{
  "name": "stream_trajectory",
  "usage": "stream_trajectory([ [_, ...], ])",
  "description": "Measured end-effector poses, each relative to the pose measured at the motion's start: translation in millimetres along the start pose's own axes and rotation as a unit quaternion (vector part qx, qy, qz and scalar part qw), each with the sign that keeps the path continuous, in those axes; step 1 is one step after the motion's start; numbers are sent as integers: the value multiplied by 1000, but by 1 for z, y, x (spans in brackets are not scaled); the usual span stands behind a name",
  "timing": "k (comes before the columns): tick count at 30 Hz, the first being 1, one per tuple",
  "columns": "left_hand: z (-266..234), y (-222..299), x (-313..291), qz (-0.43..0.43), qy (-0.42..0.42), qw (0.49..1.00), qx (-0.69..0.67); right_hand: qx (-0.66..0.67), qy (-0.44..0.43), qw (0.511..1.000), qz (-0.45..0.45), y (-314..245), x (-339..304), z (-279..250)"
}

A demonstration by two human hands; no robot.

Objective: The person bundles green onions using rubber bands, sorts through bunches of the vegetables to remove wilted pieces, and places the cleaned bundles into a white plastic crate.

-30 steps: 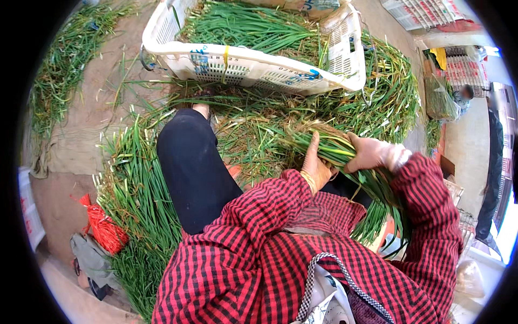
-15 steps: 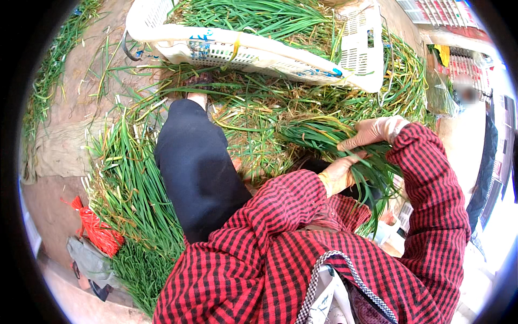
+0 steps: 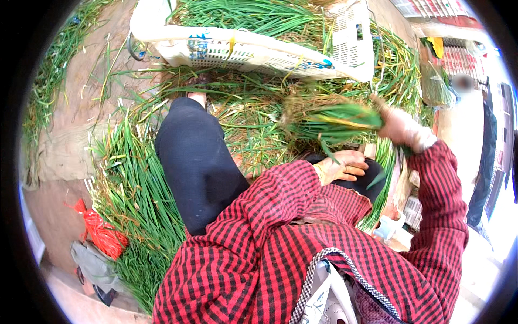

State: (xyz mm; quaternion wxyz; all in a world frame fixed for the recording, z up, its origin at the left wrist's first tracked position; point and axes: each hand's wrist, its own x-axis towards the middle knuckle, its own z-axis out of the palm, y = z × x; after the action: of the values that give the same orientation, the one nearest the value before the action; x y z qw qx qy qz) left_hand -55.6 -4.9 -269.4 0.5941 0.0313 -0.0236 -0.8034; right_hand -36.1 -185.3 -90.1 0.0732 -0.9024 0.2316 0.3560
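Observation:
My right hand (image 3: 398, 125), blurred by motion, grips a bunch of garlic chives (image 3: 340, 120) by its leafy end. The bunch is held out level to the left, its brownish root end over the trimmings. Just below it, my left hand (image 3: 345, 165) rests beside my right knee, with fingers stretched out and nothing in them. Loose leaves and dry scraps (image 3: 251, 127) cover the ground between my legs. A white plastic crate (image 3: 259, 58) with more chives (image 3: 253, 19) inside stands beyond my feet.
On my left lies a large pile of chives (image 3: 140, 178), beside a bundle of red plastic string (image 3: 103, 232) and a grey cloth (image 3: 94, 264). A clear plastic bag (image 3: 436, 89) sits at the right. More greens (image 3: 46, 75) lie along the far left.
My left hand has let go of the chives and now lies lower by the knee. My right hand has moved right and swings the bunch, lifted off my lap.

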Motion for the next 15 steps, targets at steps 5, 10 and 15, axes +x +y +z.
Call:
stream_trajectory([
  [5,-24,6,0,30,-38,985,-164,80,-170,982,23,-32,-6,0],
  [10,-14,23,-14,76,31,970,-229,166,-68,971,158,-30,-16,36],
  [15,-21,4,-6,112,269,940,-177,211,94,970,72,-96,-61,148],
])
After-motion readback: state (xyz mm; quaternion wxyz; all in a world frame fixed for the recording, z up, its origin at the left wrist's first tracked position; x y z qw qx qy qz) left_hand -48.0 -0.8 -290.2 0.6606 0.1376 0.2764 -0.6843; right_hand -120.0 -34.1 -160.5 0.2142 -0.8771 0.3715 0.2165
